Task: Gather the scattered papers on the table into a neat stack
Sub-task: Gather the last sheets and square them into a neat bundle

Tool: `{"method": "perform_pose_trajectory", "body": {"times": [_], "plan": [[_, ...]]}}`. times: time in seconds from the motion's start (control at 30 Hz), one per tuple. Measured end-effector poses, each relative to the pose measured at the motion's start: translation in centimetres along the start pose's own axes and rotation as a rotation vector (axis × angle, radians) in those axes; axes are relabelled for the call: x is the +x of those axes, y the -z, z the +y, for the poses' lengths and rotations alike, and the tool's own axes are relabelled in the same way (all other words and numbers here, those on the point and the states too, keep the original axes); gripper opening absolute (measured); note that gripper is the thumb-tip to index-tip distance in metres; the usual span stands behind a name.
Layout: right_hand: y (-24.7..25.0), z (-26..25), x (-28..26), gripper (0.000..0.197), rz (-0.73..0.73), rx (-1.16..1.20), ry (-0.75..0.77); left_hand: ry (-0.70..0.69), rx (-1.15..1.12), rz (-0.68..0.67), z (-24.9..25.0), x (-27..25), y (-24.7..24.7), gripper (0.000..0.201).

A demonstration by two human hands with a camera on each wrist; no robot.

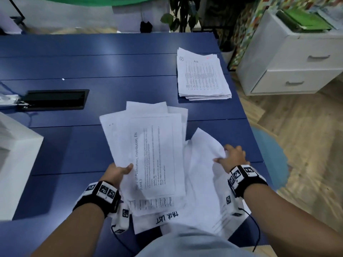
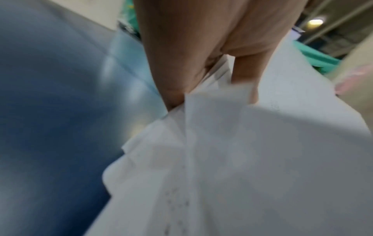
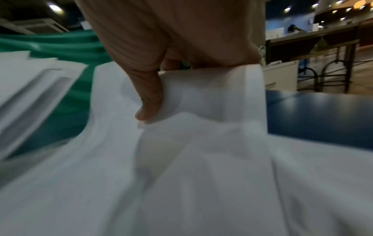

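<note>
A white box (image 1: 16, 154) sits at the left edge of the blue table (image 1: 92, 62), a black cable hatch (image 1: 55, 99) beyond it. Near the middle, the left hand (image 1: 118, 172) pinches a fanned bundle of papers (image 1: 148, 145). The right hand (image 1: 233, 157) grips loose sheets (image 1: 202, 173) by their edge. A tidy stack (image 1: 202, 75) lies far right. White drawers (image 1: 289, 58) stand off the table's right side on wood flooring (image 1: 306, 145).

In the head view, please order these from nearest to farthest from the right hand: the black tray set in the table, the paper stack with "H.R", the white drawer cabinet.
From the right hand:
1. Paper stack, ahead on the table's far right.
2. Drawer cabinet, on the floor, right of the table.
3. Black tray, far across on the left.
</note>
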State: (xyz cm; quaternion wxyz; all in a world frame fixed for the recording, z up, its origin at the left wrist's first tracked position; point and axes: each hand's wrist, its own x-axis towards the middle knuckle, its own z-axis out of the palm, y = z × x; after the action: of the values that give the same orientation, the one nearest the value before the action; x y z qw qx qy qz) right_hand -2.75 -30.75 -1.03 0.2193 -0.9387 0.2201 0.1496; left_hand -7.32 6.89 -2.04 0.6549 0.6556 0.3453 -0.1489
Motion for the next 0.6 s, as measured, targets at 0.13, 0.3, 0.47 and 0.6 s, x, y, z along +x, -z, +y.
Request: {"method": "perform_pose_trajectory", "body": {"times": [0.13, 0.3, 0.47, 0.6], "plan": [[2.6, -3.7, 0.0, 0.043, -0.208, 0.328, 0.328, -0.065, 0.062, -0.124, 2.5, -0.7, -2.6, 0.037], [4.3, -6.6, 0.2, 0.02, -0.388, 0.286, 0.387, -0.055, -0.043, -0.376, 2.9, -0.6, -4.0, 0.084], [4.4, -6.4, -0.2, 0.022, -0.527, 0.48, 0.413, -0.063, -0.011, -0.477, 3.0, -2.7, -5.0, 0.069], [3.1, -4.5, 0.1, 0.04, -0.413, 0.73, 0.369, -0.038, 0.021, -0.253, 1.7, -1.6, -4.2, 0.063]]}}
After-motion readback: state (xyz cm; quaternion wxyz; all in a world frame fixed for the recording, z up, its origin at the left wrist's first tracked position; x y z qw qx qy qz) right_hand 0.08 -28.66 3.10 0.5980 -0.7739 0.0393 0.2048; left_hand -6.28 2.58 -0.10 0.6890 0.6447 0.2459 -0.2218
